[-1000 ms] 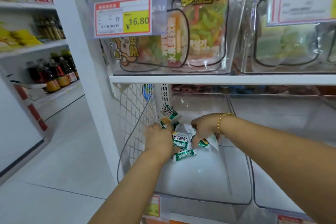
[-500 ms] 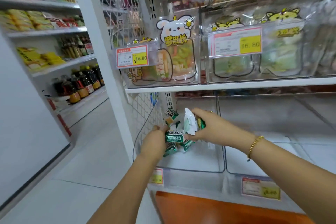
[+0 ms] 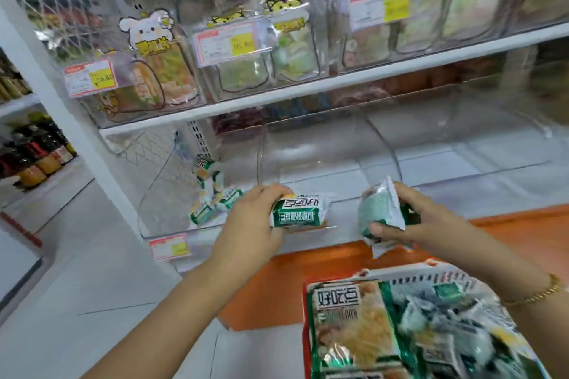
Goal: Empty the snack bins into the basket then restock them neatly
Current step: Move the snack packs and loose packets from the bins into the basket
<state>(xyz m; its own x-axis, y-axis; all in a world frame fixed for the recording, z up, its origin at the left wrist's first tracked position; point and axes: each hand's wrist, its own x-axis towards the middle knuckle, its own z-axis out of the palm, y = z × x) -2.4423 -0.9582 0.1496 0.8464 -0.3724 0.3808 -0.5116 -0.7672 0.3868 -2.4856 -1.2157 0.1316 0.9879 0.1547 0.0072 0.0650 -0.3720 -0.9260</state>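
A green-and-white snack packet (image 3: 296, 210), printed with bold dark characters, is gripped lengthwise by the left hand (image 3: 251, 224), fingers curled over its top edge and thumb beneath. A crumpled bunch of similar packets (image 3: 380, 216), blurred and perhaps two or three, is clasped in the right hand (image 3: 414, 221). Both are held in front of the clear bin (image 3: 172, 194), where a few packets (image 3: 212, 200) remain, above the basket (image 3: 431, 278).
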